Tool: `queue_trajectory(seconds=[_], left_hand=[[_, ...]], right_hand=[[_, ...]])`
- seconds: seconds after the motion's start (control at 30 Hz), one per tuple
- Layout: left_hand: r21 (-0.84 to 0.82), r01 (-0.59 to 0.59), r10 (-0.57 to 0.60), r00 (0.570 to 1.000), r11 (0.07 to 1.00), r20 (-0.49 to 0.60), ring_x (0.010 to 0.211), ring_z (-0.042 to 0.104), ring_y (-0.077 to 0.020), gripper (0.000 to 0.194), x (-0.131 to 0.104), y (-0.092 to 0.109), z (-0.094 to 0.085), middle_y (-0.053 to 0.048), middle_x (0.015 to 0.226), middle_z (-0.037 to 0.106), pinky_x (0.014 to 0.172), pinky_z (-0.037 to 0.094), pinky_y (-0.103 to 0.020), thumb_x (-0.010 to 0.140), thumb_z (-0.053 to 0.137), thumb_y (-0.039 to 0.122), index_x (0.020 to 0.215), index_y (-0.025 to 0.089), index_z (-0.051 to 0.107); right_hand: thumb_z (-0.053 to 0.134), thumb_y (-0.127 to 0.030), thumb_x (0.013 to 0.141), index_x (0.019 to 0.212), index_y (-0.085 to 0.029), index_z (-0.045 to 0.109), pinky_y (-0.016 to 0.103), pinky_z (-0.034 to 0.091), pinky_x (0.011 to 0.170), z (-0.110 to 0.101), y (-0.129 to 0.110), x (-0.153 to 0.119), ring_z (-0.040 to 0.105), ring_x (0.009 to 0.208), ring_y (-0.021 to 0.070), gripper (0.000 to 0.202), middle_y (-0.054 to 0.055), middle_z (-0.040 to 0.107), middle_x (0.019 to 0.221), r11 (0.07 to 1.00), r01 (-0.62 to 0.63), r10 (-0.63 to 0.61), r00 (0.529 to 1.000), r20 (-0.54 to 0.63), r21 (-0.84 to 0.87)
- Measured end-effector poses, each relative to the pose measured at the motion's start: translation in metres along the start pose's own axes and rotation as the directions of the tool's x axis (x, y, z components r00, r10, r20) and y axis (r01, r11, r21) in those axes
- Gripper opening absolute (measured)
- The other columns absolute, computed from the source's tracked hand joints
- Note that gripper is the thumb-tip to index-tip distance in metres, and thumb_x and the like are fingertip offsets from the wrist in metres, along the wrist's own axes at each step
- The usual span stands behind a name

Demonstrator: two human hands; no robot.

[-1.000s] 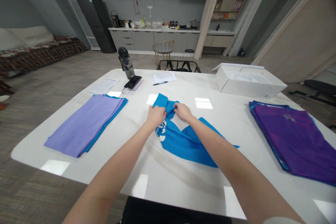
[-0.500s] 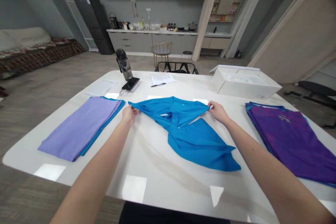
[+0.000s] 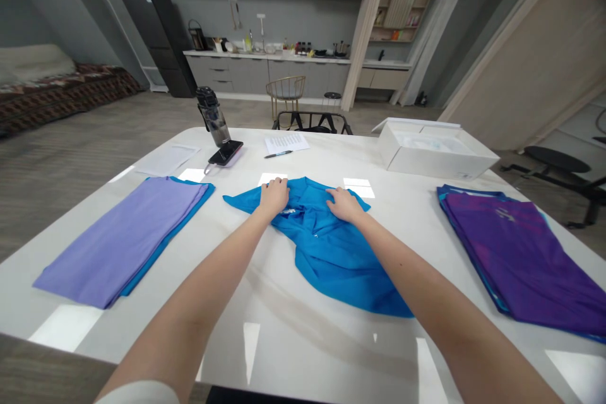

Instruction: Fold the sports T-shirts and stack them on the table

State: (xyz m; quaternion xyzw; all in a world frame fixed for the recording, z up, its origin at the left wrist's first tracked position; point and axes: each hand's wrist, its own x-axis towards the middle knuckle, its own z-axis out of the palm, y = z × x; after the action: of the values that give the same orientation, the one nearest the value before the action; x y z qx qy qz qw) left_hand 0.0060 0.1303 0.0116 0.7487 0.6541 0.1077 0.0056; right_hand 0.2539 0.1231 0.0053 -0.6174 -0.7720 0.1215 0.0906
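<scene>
A blue garment lies crumpled on the white table, its two pointed upper parts spread left and right. My left hand rests on its upper left part, fingers bent over the cloth; whether it grips any fabric is hard to see. On the upper right part lies my right hand, palm down with fingers apart. A small white print shows between the hands.
Folded lilac and blue clothes lie at left, a purple pile at right. Behind are a bottle, phone, pen, papers and an open white box.
Both hands have let go of the garment's outer corners and moved inward onto the cloth. The view has shifted slightly.
</scene>
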Motion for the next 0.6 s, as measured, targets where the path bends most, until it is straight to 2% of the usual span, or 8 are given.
queue_trajectory(seconds=[0.07, 0.13, 0.2, 0.27, 0.37, 0.47, 0.6], left_hand=[[0.031, 0.051, -0.052, 0.998, 0.998, 0.020, 0.125, 0.053, -0.0354, 0.036, 0.015, -0.002, 0.010, -0.020, 0.132, 0.060, 0.104, 0.036, -0.052, 0.101, 0.041, 0.029, 0.132, 0.018, 0.055], [0.041, 0.070, -0.070, 0.997, 0.997, 0.015, 0.125, 0.052, -0.0366, 0.036, 0.025, -0.008, 0.019, -0.020, 0.132, 0.059, 0.104, 0.035, -0.054, 0.101, 0.042, 0.032, 0.131, 0.017, 0.056], [0.038, 0.074, -0.074, 0.997, 0.997, -0.012, 0.125, 0.051, -0.0365, 0.035, 0.029, -0.015, 0.026, -0.020, 0.132, 0.059, 0.103, 0.035, -0.053, 0.102, 0.042, 0.035, 0.129, 0.018, 0.057], [0.025, 0.078, -0.076, 0.996, 0.997, -0.041, 0.123, 0.051, -0.0356, 0.035, 0.030, -0.019, 0.031, -0.019, 0.132, 0.058, 0.101, 0.037, -0.051, 0.102, 0.041, 0.036, 0.127, 0.018, 0.059], [0.006, 0.082, -0.081, 0.995, 0.997, -0.062, 0.122, 0.051, -0.0342, 0.034, 0.029, -0.022, 0.036, -0.018, 0.131, 0.058, 0.099, 0.039, -0.049, 0.103, 0.040, 0.037, 0.124, 0.020, 0.061], [-0.003, 0.081, -0.081, 0.994, 0.997, -0.071, 0.122, 0.051, -0.0339, 0.033, 0.028, -0.022, 0.038, -0.017, 0.130, 0.058, 0.099, 0.038, -0.049, 0.103, 0.040, 0.036, 0.124, 0.021, 0.062], [-0.025, 0.104, -0.105, 0.992, 0.994, -0.076, 0.121, 0.052, -0.0349, 0.031, 0.028, -0.021, 0.037, -0.018, 0.127, 0.061, 0.100, 0.037, -0.051, 0.102, 0.040, 0.034, 0.119, 0.021, 0.062]], right_hand=[[0.058, -0.027, 0.095, 0.132, -0.019, 0.065, 0.036, 0.048, 0.091, 0.003, -0.002, 0.011, 0.062, 0.114, 0.0296, 0.038, 0.015, 0.066, 0.127, 0.999, -0.044, 0.044, 0.998, 0.044, 0.011], [0.060, -0.024, 0.093, 0.116, -0.019, 0.071, 0.032, 0.047, 0.085, 0.002, 0.002, 0.016, 0.065, 0.101, 0.0247, 0.026, 0.011, 0.072, 0.110, 0.996, -0.050, 0.044, 0.996, 0.072, 0.074], [0.061, -0.023, 0.092, 0.103, -0.020, 0.071, 0.029, 0.046, 0.081, -0.003, 0.010, 0.014, 0.065, 0.091, 0.0208, 0.015, 0.006, 0.072, 0.096, 0.989, 0.005, -0.010, 0.999, 0.034, 0.146], [0.060, -0.025, 0.092, 0.096, -0.021, 0.069, 0.028, 0.046, 0.079, -0.014, 0.022, 0.006, 0.063, 0.086, 0.0190, 0.011, 0.004, 0.070, 0.091, 0.971, 0.100, -0.088, 0.994, -0.067, 0.215], [0.055, -0.031, 0.094, 0.094, -0.022, 0.065, 0.029, 0.046, 0.079, -0.034, 0.049, -0.015, 0.061, 0.083, 0.0189, 0.013, 0.004, 0.070, 0.092, 0.935, 0.182, -0.126, 0.973, -0.194, 0.304], [0.053, -0.038, 0.094, 0.092, -0.023, 0.062, 0.032, 0.048, 0.079, -0.050, 0.085, -0.040, 0.060, 0.081, 0.0206, 0.018, 0.004, 0.068, 0.089, 0.937, 0.122, -0.046, 0.972, -0.231, 0.328], [0.049, -0.047, 0.093, 0.097, -0.026, 0.058, 0.036, 0.050, 0.079, -0.055, 0.136, -0.075, 0.061, 0.087, 0.0238, 0.023, 0.008, 0.067, 0.096, 0.945, 0.048, 0.028, 0.974, -0.223, 0.324]])
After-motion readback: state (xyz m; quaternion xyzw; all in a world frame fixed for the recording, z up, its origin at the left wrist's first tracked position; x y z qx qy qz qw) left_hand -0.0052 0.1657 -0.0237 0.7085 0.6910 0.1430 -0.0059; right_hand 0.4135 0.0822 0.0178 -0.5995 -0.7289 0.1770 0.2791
